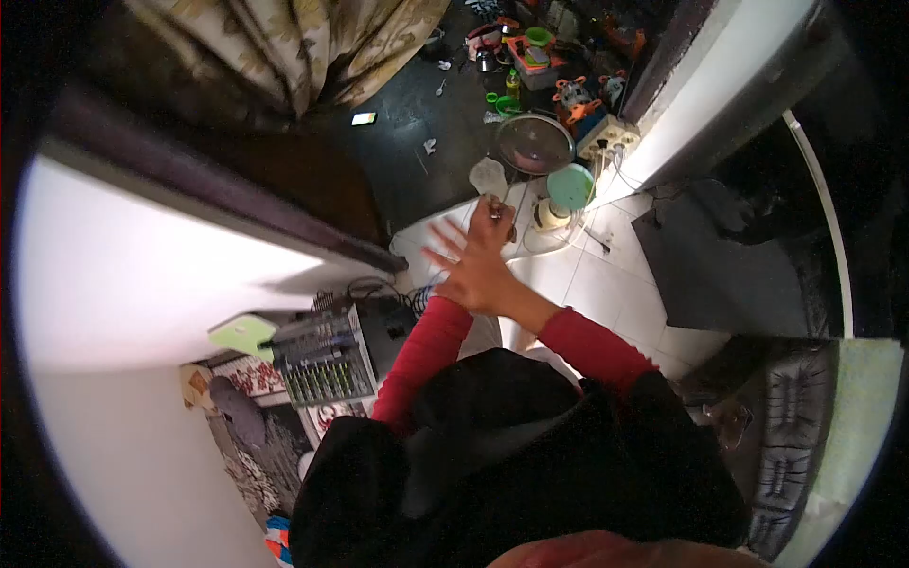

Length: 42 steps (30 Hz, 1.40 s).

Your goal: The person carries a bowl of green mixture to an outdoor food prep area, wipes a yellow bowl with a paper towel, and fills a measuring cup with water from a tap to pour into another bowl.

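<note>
My left hand (493, 223) reaches forward past my right one, its fingers closed around the lower end of a pale, translucent rounded object (488, 177). What that object is cannot be made out. My right hand (473, 276) crosses over the left wrist, with its fingers spread towards the left and slightly blurred. Nothing shows in it. Both arms have red sleeves. Just beyond and to the right are a round transparent lid-like disc (536, 145) and a light green round item (570, 187) above a cream base (549, 216).
A power strip (609, 139) with cables lies by the right door frame. Toys and containers (535, 57) are on the dark floor ahead, with a lit phone (364, 118). At left stands a rack (327, 364); at right, a black panel (720, 260) and dark sofa (795, 426).
</note>
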Tool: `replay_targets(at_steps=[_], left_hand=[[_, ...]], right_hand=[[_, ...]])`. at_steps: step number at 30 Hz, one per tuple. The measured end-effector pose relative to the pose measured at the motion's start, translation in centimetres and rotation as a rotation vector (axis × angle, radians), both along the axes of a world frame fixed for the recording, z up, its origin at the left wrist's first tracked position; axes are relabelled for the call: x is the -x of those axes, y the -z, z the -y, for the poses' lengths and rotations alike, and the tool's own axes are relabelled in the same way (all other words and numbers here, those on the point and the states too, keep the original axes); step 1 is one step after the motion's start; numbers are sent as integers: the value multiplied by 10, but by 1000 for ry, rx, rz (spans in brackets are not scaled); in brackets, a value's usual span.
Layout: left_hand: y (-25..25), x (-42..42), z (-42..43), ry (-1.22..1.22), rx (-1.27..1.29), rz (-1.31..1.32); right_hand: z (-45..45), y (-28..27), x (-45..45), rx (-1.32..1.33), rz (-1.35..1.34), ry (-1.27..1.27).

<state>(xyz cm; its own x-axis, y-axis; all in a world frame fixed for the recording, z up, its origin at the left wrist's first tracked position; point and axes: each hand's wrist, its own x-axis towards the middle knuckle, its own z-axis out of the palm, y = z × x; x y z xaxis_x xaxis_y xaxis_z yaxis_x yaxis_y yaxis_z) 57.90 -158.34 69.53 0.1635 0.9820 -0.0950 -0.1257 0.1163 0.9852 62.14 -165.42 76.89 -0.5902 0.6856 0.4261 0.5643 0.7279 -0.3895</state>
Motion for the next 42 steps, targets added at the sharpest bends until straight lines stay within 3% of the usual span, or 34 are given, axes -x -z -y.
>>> replay_targets(at_steps=[1,2,4,5,7,11,13,16,18,19,22,28,30,31,32,34,37,38,40,41,42], left_hand=[[-20,-3,-28,-80,86,-11],[-17,0,-58,-55,24,67],[-8,16,-122,44,-118,147],[-2,18,-154,61,-117,140],[8,25,-211,37,-62,90],[-1,24,-354,53,6,-17],[32,51,-429,228,13,-81],[0,66,-507,228,27,-134],[-14,75,-560,226,22,-168],[-20,81,-587,223,10,-181],[-33,105,-666,162,-21,-201],[-57,179,-807,-101,-75,-221],[-61,202,-852,-183,-75,-223],[-60,214,-875,-216,-68,-216],[-59,227,-897,-247,-63,-215],[-46,247,-944,-286,-53,-200],[-21,267,-1004,-310,-35,-198],[-16,272,-1023,-323,-31,-204],[-12,246,-1061,-485,66,-186],[1,246,-1085,-497,88,-183],[14,248,-1109,-396,57,-170]], right_hand=[[-27,14,11,-63,37,-88],[-51,14,15,-66,36,-77],[-98,13,20,12,-18,-375],[-138,16,16,10,-25,-359],[-223,25,12,69,-115,-76],[-323,27,31,38,-22,-132],[-382,24,30,-47,-174,-59],[-479,-23,5,356,0,212],[-530,-47,-11,366,-696,283],[-560,-54,-7,323,-882,239],[-657,-71,39,273,-1080,-92],[-829,-103,133,226,-928,-859],[-879,-94,129,385,-865,-944],[-901,-86,119,597,-780,-936],[-925,-70,123,740,-1049,-902],[-987,-29,105,719,-1249,-647],[-1085,62,49,1051,-1262,-195],[-1113,93,26,970,-1094,151],[-1153,174,-27,1022,-1248,391],[-1169,179,-53,1046,-1042,721],[-1184,226,-78,975,-905,817]])
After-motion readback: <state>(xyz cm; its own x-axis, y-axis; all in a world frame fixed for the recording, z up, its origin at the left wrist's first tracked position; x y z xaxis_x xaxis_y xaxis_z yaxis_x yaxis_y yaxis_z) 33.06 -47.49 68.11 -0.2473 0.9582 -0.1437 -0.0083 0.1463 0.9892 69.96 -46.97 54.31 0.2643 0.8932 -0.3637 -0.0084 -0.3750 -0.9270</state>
